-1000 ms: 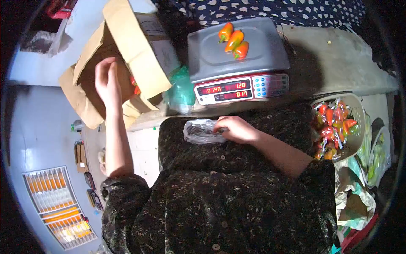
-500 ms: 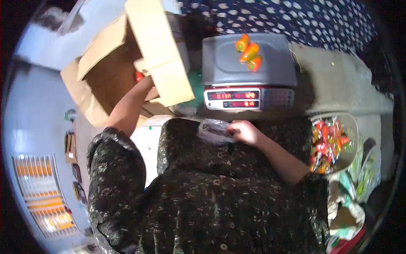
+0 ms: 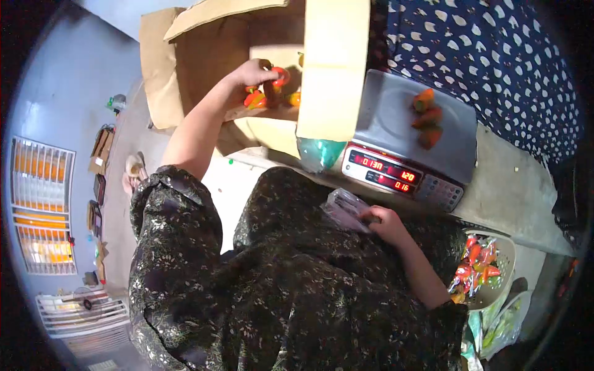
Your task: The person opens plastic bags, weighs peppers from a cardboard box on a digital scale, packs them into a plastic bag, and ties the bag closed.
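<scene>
Inside the open cardboard box (image 3: pixel 213 55), my left hand (image 3: pixel 252 74) is closed around a small red pepper (image 3: pixel 281 76). More red and orange peppers (image 3: pixel 255 99) lie just below that hand. Over my lap, my right hand (image 3: pixel 388 226) grips the edge of a clear plastic bag (image 3: pixel 345 209), which looks flat. Three orange peppers (image 3: pixel 429 116) rest in a row on the pan of a digital scale (image 3: pixel 385 99), blurred and shaded in this view. Red digits glow on the scale's display.
A box flap (image 3: pixel 334 74) stands between the box and the scale. Green plastic (image 3: pixel 322 153) shows beneath it. At right, a basket (image 3: pixel 506 263) holds peppers in shiny clear wrapping, with bagged green produce (image 3: pixel 507 324) nearby. A dark patterned cloth (image 3: pixel 476 49) hangs behind.
My view has swung left, shifting the scale and box rightward in it. The left hand, formerly hidden behind the flap, now shows with a red pepper. The right hand still holds the bag.
</scene>
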`<state>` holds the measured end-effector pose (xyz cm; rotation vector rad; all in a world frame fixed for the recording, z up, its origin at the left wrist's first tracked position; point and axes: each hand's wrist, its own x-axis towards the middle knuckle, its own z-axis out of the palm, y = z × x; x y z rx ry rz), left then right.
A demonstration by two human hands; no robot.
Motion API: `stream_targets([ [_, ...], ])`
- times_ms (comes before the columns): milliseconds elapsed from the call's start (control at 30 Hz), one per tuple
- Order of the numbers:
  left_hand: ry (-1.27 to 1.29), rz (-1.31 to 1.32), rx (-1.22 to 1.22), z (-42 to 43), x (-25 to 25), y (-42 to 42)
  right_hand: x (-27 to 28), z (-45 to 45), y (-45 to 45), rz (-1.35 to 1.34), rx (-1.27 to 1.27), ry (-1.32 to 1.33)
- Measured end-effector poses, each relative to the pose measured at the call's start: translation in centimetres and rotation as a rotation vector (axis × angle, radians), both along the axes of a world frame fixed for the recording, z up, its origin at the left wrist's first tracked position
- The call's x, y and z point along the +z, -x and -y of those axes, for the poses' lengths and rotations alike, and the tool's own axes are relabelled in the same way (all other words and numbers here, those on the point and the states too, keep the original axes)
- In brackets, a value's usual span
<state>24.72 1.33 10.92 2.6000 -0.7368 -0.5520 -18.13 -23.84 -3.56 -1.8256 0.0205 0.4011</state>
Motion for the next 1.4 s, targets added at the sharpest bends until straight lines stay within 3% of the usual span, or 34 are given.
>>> stream_targets([
  [67,-0.027,0.191,0.073,-0.7,0.7,-0.7,-0.2,0.0,-0.1,-0.018,0.008,0.009],
  [133,-0.076,0.164,0.144,-0.9,1.9,-0.5,-0.3,-0.2,0.0,-0.076,-0.012,0.016],
  [200,-0.106,0.631,0.216,-2.5,0.7,-1.7,0.1,-0.4,0.2,-0.115,-0.014,0.047],
  [233,-0.09,0.584,0.238,-2.8,0.7,-1.7,-0.2,-0.4,0.3,-0.127,-0.004,0.071],
  [333,-0.14,0.768,0.002,-2.9,-1.6,-2.2,-0.9,-0.5,0.4,-0.089,-0.023,0.077],
  [400,-0.409,0.229,-0.264,-1.6,-2.9,-1.6,-1.3,-0.6,0.5,-0.11,-0.035,0.071],
  [433,-0.263,0.224,-0.509,-1.4,-5.3,-1.6,-1.7,-0.4,0.7,-0.149,-0.033,0.076],
  [467,-0.378,0.138,-0.482,0.7,-4.4,1.2,-2.2,-0.3,0.7,-0.189,-0.033,0.081],
  [500,-0.035,0.188,-0.575,0.6,-8.8,0.2,-2.9,-0.4,0.9,-0.187,-0.034,0.05],
  [567,-0.115,0.248,-0.48,2.8,-6.7,3.8,-4.3,-0.4,1.3,-0.181,-0.041,-0.014],
  [700,-0.16,0.295,-0.189,6.6,-7.5,5.0,-1.5,-1.1,-0.2,-0.235,-0.026,0.12],
  [800,-0.227,0.219,-0.272,7.6,-5.8,4.9,-2.9,-0.7,0.6,-0.204,-0.03,0.117],
  [833,-0.236,0.351,-0.298,7.8,-5.6,5.1,-3.2,-0.6,0.7,-0.189,-0.025,0.116],
  [1067,0.079,0.02,-0.273,6.7,-8.0,1.1,-3.8,-0.2,0.9,-0.252,-0.04,0.015],
  [1133,0.069,-0.121,-0.293,6.2,-6.2,0.9,-2.4,-0.4,0.4,-0.218,-0.024,0.078],
  [1200,0.449,-0.596,-0.056,5.0,-3.6,1.2,-1.5,-0.4,0.6,-0.192,-0.007,0.11],
  [1267,0.59,-0.761,0.129,2.8,-0.1,0.7,-1.3,-0.6,0.6,-0.142,0.01,0.104],
  [1333,0.853,-0.715,0.22,0.9,5.7,5.3,-0.8,-0.9,0.6,-0.178,-0.048,0.057],
  [1400,0.87,-0.566,0.198,-0.6,8.4,7.6,-0.2,-1.0,0.6,-0.185,-0.051,0.019],
])
